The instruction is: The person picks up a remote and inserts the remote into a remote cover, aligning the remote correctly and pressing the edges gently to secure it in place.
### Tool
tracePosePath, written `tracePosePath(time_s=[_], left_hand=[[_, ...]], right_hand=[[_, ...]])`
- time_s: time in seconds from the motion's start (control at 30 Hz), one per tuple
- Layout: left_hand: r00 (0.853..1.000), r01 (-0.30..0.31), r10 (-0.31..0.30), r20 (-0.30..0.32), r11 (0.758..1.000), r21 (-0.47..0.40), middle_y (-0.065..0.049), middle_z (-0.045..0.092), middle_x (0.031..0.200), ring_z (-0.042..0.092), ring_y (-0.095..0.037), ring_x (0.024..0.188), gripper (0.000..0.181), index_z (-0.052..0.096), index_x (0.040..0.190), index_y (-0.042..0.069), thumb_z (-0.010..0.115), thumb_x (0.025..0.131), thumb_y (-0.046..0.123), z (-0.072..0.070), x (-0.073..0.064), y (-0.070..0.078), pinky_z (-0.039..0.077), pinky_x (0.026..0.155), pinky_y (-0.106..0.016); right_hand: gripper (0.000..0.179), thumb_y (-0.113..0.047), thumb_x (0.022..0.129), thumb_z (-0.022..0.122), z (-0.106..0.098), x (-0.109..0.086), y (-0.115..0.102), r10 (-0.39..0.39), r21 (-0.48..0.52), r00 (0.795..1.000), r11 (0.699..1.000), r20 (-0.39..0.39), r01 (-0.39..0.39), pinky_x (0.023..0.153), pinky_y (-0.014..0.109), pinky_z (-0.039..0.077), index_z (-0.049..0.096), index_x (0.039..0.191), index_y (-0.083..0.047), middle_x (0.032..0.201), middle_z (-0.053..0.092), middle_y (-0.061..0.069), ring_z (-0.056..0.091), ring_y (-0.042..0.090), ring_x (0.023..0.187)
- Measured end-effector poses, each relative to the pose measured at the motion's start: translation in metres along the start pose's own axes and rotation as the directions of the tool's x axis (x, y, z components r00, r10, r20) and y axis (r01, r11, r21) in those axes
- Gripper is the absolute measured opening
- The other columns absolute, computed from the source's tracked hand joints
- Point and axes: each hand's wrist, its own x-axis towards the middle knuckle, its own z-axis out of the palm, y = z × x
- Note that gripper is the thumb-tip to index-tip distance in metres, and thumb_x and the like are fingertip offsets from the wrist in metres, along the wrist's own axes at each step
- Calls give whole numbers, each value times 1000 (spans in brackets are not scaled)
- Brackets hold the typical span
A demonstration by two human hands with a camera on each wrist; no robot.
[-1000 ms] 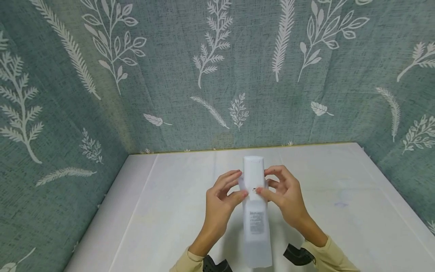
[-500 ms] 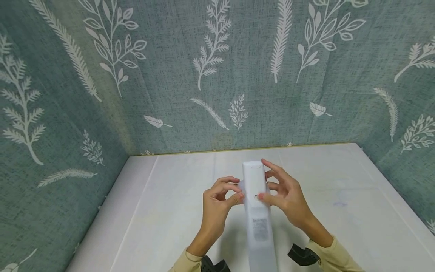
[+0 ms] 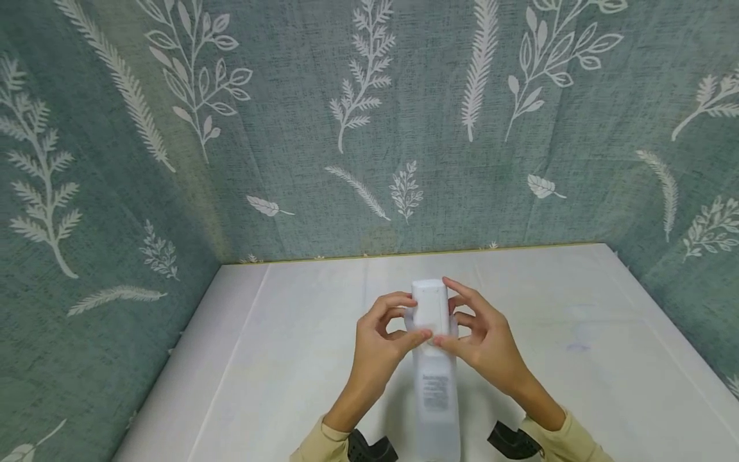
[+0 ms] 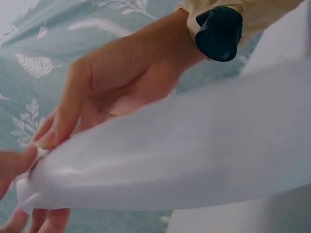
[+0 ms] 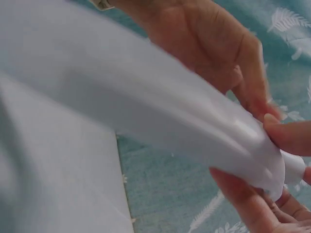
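A flat white rectangular piece (image 3: 430,300) sticks out of the far end of a long frosted plastic sleeve (image 3: 437,427) with grey print on its front. What the piece is does not show. At the sleeve's mouth my left hand (image 3: 375,340) grips with the thumb across the front and fingers along the left side. My right hand (image 3: 489,343) holds the opposite side, its index fingertip up by the piece's top corner. Both thumb tips nearly meet over the front. In the left wrist view the sleeve (image 4: 184,150) hides part of the fingers behind it.
Under the hands lies a white-covered table (image 3: 277,385). Green leaf-patterned cloth (image 3: 300,128) rises along its back and both sides. Black camera mounts (image 3: 514,441) sit at both wrists, by beige sleeves (image 3: 568,439).
The white piece's top end now sits lower in the head view, nearer the person. My left thumb has shifted right onto the front, and my right index finger has risen to the top corner.
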Motion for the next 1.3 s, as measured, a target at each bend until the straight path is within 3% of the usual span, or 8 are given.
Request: tracePosePath(time_s=[0.1, 0.27, 0.47, 0.57, 0.87, 1.03, 1.3], left_hand=[[1000, 11, -12, -24, 999, -30, -10, 56, 120, 59, -26, 100, 40, 61, 111, 4, 76, 75, -4, 0, 1, 1, 57, 76, -37], [998, 7, -12, -69, 997, -80, -14, 56, 118, 59, -29, 101, 42, 60, 114, 2, 73, 75, -9, -1, 2, 1, 56, 78, -37], [1000, 17, -17, -10, 1000, 17, -8, 52, 125, 56, -27, 104, 62, 54, 130, 19, 76, 76, -2, 1, 1, -1, 56, 76, -37], [1000, 12, -13, 24, 999, 37, -7, 52, 126, 55, -27, 104, 65, 53, 131, 20, 77, 75, -2, 1, 1, -1, 56, 76, -37], [991, -63, 56, 121, 997, 51, -6, 53, 126, 57, -26, 103, 66, 54, 133, 18, 76, 76, -4, -2, 3, 7, 57, 74, -38], [991, -68, 60, 119, 995, 67, -2, 54, 129, 55, -25, 107, 66, 53, 135, 19, 74, 77, -4, -4, 4, 9, 56, 75, -37], [998, -54, 48, 41, 985, 163, -2, 49, 131, 48, -24, 110, 52, 56, 134, 18, 69, 85, 3, 1, 3, -6, 53, 84, -37]], right_hand=[[66, 18, 79, 64, -4, -4, 3, -26, 25, 1000, 999, 18, 25, 69, 40, 58, 40, 139, 5, 115, 48, 23, 64, 26, 99], [39, 21, 78, 62, -10, -10, 8, -93, 45, 995, 995, 21, 92, 73, 40, 56, 57, 117, 15, 122, 55, 22, 62, 26, 104], [24, 20, 77, 64, -8, -13, 15, -129, 31, 991, 991, -31, 130, 64, 43, 57, 68, 98, 9, 111, 57, 22, 63, 24, 94], [22, 21, 78, 63, -7, -15, 17, -131, 52, 991, 990, -36, 133, 61, 45, 56, 68, 92, 6, 109, 55, 21, 64, 24, 89], [21, 19, 77, 64, -12, -9, 9, -95, 125, 995, 987, -30, 98, 66, 46, 56, 70, 89, 3, 115, 49, 14, 60, 23, 93], [23, 19, 76, 66, -9, -1, 4, -60, 138, 998, 988, -18, 61, 69, 46, 56, 67, 93, 4, 119, 49, 14, 59, 25, 98], [38, 16, 75, 70, -3, 6, 4, 37, 73, 995, 997, -90, -31, 73, 41, 57, 55, 109, 9, 124, 46, 19, 63, 29, 99]])
